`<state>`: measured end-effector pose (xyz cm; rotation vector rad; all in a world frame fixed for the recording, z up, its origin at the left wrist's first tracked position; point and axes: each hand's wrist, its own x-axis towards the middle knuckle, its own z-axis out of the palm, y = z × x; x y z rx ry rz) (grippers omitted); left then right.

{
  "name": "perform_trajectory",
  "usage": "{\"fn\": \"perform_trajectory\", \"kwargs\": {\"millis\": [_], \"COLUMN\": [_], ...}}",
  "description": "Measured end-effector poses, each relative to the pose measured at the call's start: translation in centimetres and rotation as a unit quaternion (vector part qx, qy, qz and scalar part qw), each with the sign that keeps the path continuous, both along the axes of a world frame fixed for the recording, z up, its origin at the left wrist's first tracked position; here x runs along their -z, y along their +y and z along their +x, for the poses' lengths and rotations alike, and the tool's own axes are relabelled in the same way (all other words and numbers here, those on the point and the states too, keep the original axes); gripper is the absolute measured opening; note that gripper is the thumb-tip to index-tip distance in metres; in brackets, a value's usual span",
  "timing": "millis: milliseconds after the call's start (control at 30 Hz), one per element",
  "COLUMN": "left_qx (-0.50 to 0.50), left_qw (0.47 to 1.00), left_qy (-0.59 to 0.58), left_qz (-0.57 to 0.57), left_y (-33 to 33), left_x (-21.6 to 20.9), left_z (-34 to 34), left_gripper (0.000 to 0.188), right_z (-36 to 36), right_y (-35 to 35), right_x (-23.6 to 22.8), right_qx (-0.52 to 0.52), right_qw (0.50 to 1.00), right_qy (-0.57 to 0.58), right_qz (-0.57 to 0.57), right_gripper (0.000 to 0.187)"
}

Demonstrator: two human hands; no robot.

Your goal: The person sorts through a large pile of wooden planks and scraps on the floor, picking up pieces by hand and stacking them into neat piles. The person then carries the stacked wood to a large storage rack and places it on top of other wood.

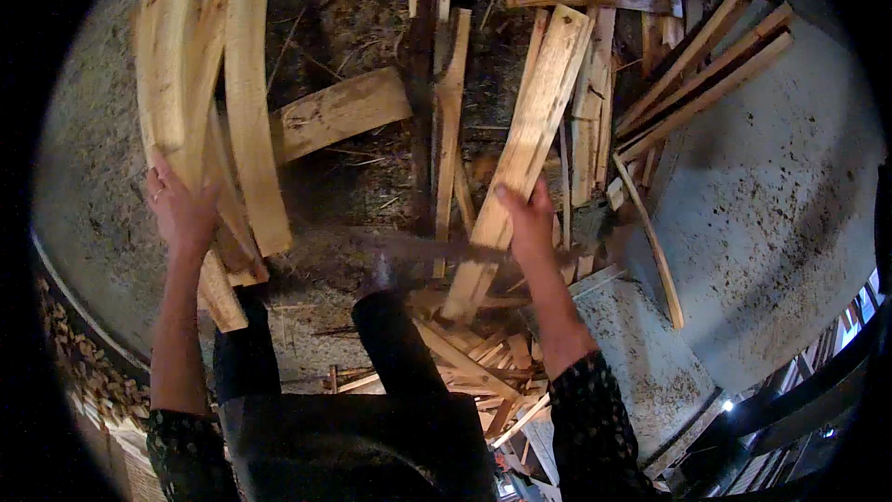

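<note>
My left hand (183,212), with a ring on one finger, is closed round the lower part of a pale wooden board (172,65) at the left. Other boards overlap beside it, and a wide long board (249,102) lies just to their right. My right hand (531,223) grips the right edge of a rough plank (531,130), its thumb on the upper face and its other fingers partly hidden. This plank slants from upper right down toward my legs. A blurred dark strip (437,246) crosses in front of my legs, near the plank's lower part; I cannot make out what it is.
A short wide board (344,112) lies slanted on the debris-strewn ground. Several narrow strips (706,84) fan out at the upper right, beside a pale, dirt-speckled surface (771,195). Broken wood pieces (483,358) are heaped near my legs. Stacked wood (84,353) stands at the far left.
</note>
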<state>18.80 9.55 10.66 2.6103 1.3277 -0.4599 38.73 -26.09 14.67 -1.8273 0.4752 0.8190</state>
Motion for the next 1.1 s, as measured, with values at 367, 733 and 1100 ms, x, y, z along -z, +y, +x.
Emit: {"fn": "perform_trajectory", "kwargs": {"millis": [367,733,1100], "left_qx": [-0.066,-0.145,-0.276], "left_qw": [0.944,0.948,0.862], "left_qy": [-0.197,-0.233,-0.169], "left_qz": [-0.258,-0.16,-0.389], "left_y": [4.5,2.9,3.8], "left_x": [2.1,2.0,-2.1], "left_z": [-4.1,-1.7,0.7], "left_gripper": [0.068,0.081,0.065], "right_z": [-8.3,-9.9,7.9], "right_y": [23.1,16.5,-4.7], "right_x": [-0.4,1.3,6.6], "right_qx": [-0.339,-0.183,-0.253], "right_qw": [0.917,0.974,0.793], "right_qy": [-0.212,-0.133,-0.398], "right_qz": [-0.016,-0.017,-0.386], "right_gripper": [0.013,0.038,0.055]}}
